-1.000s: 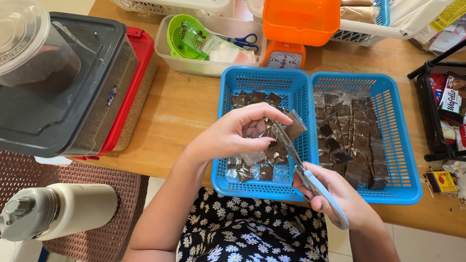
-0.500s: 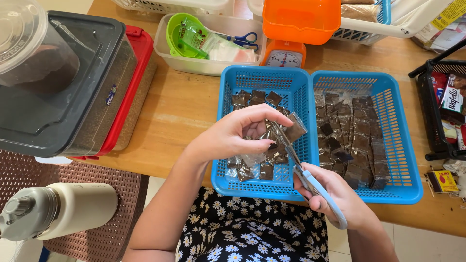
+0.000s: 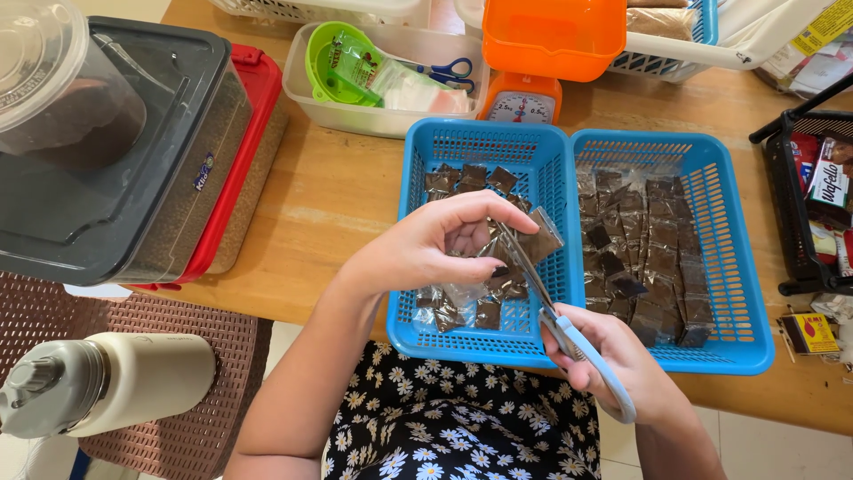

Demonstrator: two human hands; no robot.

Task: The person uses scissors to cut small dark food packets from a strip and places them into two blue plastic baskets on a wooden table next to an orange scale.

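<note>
My left hand (image 3: 426, 247) pinches a strip of small clear packets with dark brown contents (image 3: 536, 242) above the left blue basket (image 3: 418, 333). My right hand (image 3: 622, 364) grips light-blue-handled scissors (image 3: 569, 333), whose blades reach up into the strip between the packets. Several cut packets lie in the left basket below. The right blue basket (image 3: 737, 276) holds several more dark packets in clear strips.
The wooden table (image 3: 329, 191) carries a stack of lidded plastic boxes (image 3: 133, 160) at left, a white tub with a green cup and another pair of scissors (image 3: 382, 76), an orange kitchen scale (image 3: 533, 62), and a black basket of snacks (image 3: 813, 213) at right. A cream flask (image 3: 107, 382) lies on a brown stool.
Hardly anything differs. Both hands stay over the left basket with the scissor blades in the strip.
</note>
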